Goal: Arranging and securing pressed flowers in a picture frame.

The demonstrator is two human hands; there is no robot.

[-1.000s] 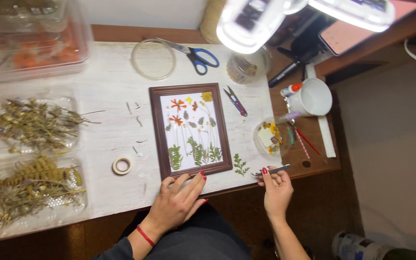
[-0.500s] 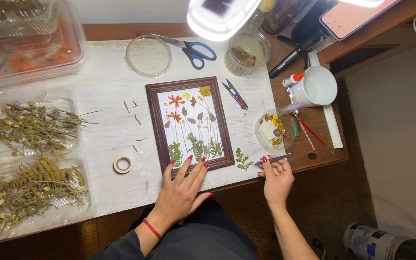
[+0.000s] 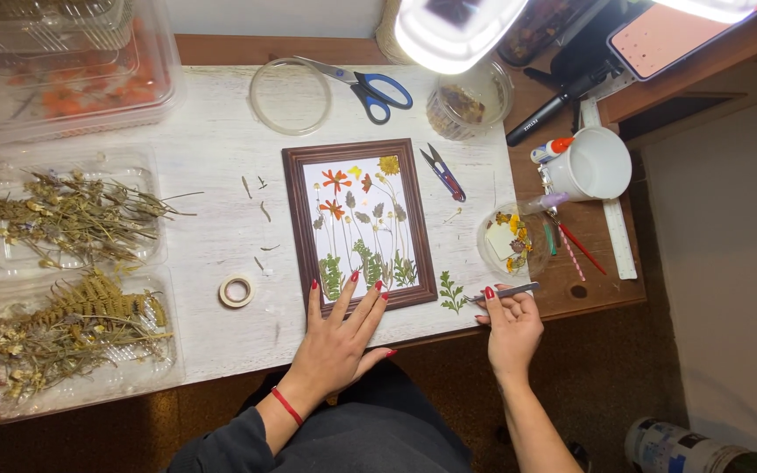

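Seen from above, the left hand [image 3: 341, 337] lies flat with fingers spread, fingertips pressing the lower edge of a dark wooden picture frame [image 3: 359, 225] holding pressed orange, yellow and green flowers on white paper. The right hand [image 3: 511, 325] is curled, pinching slim metal tweezers [image 3: 505, 293] whose tips reach a small green fern sprig [image 3: 452, 292] lying on the whitewashed wooden worktop [image 3: 212, 149], between the two hands, just beside the frame's lower corner. Just beyond the right hand sits a round clear dish of petals [image 3: 509, 239]. Left of the left hand lies a small tape roll [image 3: 237, 291], and farther left, clear plastic trays of dried stems [image 3: 67, 280].
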